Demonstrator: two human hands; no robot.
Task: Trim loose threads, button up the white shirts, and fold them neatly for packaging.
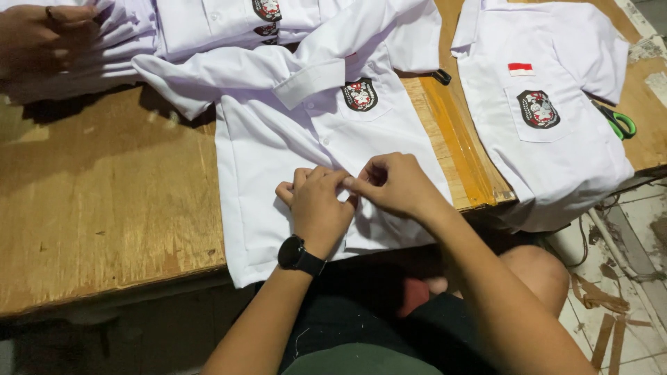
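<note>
White cloth of the shirt [278,160] was spread on the wooden table [104,201], stretching toward twelve o'clock from the hands; its front placket was pinched by left hand [318,208] and right hand [396,184], fingertips touching.

Single head-mounted view, looking steeply down and forward from close above the worn brown wooden table [104,201]. The near table edge crosses the lower frame; the pale tiled floor [636,229] shows at right.
</note>
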